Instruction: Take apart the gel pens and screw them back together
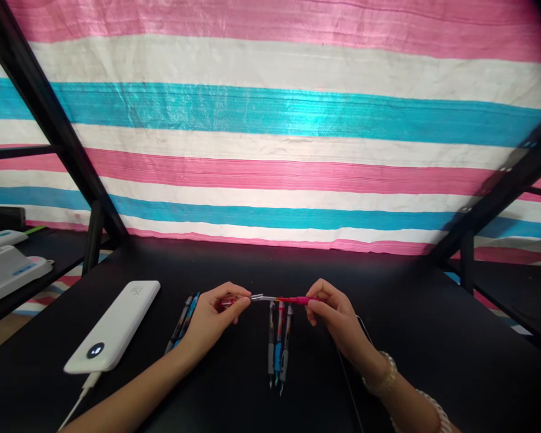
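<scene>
In the head view, my left hand point(219, 313) is closed on a clear and reddish pen barrel point(229, 300), much of it hidden by the fingers. My right hand point(336, 313) pinches a pink pen part point(303, 300). A thin ink refill point(273, 298) runs level between the two hands, red towards the right and pale towards the left. Just below it, three pens lie side by side: a grey one point(271, 349), a blue and red one point(278, 346) and another grey one point(286, 346). Beside my left wrist lie a dark pen point(180, 322) and a blue pen point(190, 316).
A white power bank point(115, 328) with a cable point(79, 397) lies left on the black table point(234, 261). A dark, thin-edged object point(349, 385) is partly under my right arm. Black frame bars point(72, 138) rise at both sides before a striped sheet point(270, 180).
</scene>
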Tool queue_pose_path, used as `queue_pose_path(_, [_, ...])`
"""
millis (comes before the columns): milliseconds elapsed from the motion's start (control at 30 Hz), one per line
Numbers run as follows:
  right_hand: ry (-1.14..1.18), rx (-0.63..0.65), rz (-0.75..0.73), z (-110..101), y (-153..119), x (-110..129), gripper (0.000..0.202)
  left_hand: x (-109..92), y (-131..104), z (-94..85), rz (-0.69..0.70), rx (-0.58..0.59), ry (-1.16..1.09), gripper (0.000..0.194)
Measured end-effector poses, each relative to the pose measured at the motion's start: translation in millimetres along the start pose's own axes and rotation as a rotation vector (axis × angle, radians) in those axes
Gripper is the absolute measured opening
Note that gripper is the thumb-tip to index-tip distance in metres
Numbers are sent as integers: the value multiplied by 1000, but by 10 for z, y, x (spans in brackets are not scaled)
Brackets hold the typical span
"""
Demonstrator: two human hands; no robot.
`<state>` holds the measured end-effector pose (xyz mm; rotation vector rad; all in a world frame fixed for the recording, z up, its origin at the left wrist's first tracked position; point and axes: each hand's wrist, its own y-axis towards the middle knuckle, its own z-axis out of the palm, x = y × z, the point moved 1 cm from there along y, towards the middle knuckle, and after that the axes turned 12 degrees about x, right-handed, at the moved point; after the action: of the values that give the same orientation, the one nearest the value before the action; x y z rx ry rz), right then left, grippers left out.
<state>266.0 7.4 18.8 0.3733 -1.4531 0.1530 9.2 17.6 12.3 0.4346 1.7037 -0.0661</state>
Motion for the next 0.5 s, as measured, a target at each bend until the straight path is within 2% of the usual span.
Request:
queue_pose_path(200, [86, -77, -55, -34, -4, -31, 11, -13, 10, -14, -29, -41, -31, 11])
queue_pose_path(500, [94, -81, -77, -59, -2, -73, 10, 34, -8, -27, -24, -13, -13, 11])
